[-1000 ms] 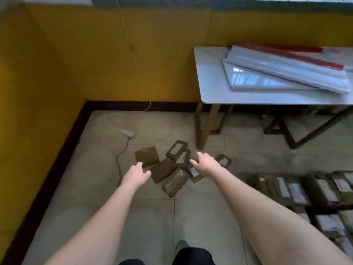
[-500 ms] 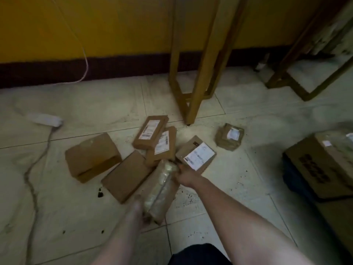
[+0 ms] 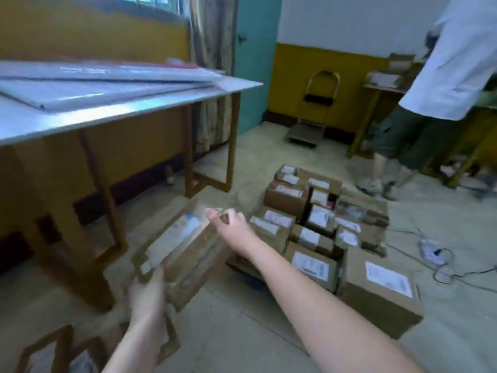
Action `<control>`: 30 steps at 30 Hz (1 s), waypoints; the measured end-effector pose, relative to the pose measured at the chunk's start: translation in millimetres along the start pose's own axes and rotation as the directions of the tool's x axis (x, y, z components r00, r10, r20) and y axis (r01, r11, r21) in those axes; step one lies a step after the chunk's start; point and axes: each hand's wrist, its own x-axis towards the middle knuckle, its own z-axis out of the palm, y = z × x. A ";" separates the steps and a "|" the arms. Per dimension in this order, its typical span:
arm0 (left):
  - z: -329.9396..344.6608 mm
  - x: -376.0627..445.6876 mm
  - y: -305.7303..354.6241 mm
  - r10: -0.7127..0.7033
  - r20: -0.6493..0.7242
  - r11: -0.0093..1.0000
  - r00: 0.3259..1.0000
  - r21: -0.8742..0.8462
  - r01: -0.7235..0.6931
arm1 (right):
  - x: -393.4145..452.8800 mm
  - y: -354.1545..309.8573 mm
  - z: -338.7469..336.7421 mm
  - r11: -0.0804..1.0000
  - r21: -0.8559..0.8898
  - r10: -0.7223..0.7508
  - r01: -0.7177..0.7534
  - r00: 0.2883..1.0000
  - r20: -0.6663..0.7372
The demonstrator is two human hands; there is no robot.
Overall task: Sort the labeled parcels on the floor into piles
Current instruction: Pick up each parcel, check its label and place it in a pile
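Item: taped parcel point(image 3: 183, 246) (blurred), gripped endwise by left hand point(image 3: 146, 294) and right hand point(image 3: 231, 228). Risk: slipping onto sorted pile point(image 3: 320, 232) beyond the right hand, scattering it.

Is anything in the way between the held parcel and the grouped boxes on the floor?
Nothing visible. Both the left hand and right hand hold the parcel, with the boxes just right of it.

Both bare arms reach forward. The left hand point(image 3: 146, 294) grips the near end of a parcel point(image 3: 177, 246). The right hand point(image 3: 232, 227) pinches its far end, fingers curled.
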 end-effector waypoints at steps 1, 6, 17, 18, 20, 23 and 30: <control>15.5 -5.3 19.1 0.104 0.061 0.994 0.993 0.026 -0.105 | -1.9 -0.2 -30.7 1.000 0.009 -0.018 0.018 0.998 -0.063; 96.3 -33.2 96.9 0.481 0.365 0.846 0.797 0.046 -0.531 | -9.2 21.7 -153.0 0.978 0.209 0.050 0.007 0.963 -0.265; 264.4 37.4 37.5 0.308 0.650 0.796 0.694 0.224 -0.562 | 26.4 181.7 -188.0 0.963 0.233 0.231 -0.137 0.867 -0.442; 277.7 45.4 23.6 0.280 0.643 0.798 0.713 0.256 -0.545 | 31.7 198.9 -188.8 0.963 0.214 0.244 -0.162 0.858 -0.452; 299.4 59.1 -3.7 0.222 0.631 0.802 0.743 0.315 -0.508 | 43.2 230.3 -190.4 0.958 0.171 0.285 -0.230 0.831 -0.478; 325.4 73.5 -47.1 0.127 0.652 0.789 0.748 0.391 -0.475 | 52.0 274.6 -196.3 0.928 0.022 0.312 -0.372 0.743 -0.592; 350.7 97.0 -118.3 0.040 0.683 0.745 0.730 0.466 -0.477 | 60.7 336.3 -176.6 0.695 -0.386 0.316 -0.607 0.740 -0.594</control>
